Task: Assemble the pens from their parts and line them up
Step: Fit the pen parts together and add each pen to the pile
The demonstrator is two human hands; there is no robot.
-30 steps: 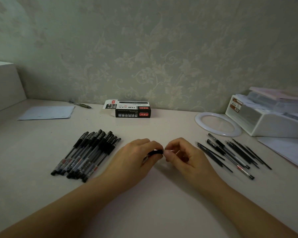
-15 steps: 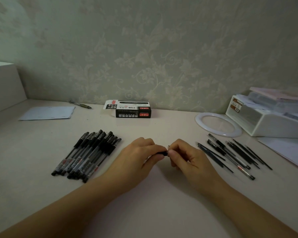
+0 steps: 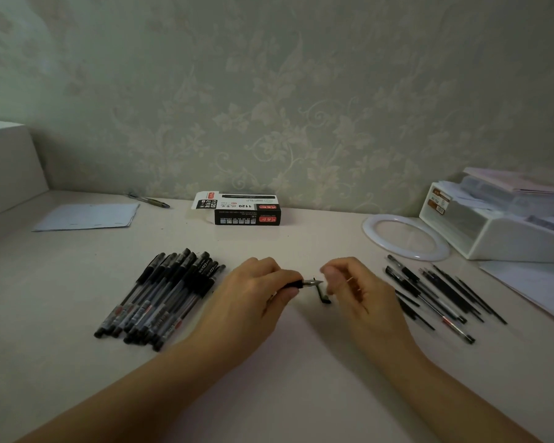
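Your left hand (image 3: pixel 253 292) grips a pen (image 3: pixel 296 284) near its front end, fingers and thumb curled round the black grip section, metal tip pointing right toward your other hand. Your right hand (image 3: pixel 355 289) sits just beside the tip, fingers curled; a small dark part (image 3: pixel 323 297) hangs below its fingertips. Can't tell whether you're pinching that part or it's only next to your fingers, so grip on that side is unclear.

Both hands are over the middle of the table (image 3: pixel 285 394). Row of assembled pens (image 3: pixel 163 295) lies to the left, packed side by side, caps away from you. Loose pen parts (image 3: pixel 435 292) are spread to the right: barrels and refills, some overlapping.

Further back: pen box (image 3: pixel 240 209) near the wall, white ring (image 3: pixel 403 238) and white storage bin (image 3: pixel 493 225) at right, paper sheet (image 3: pixel 87 215) at left.
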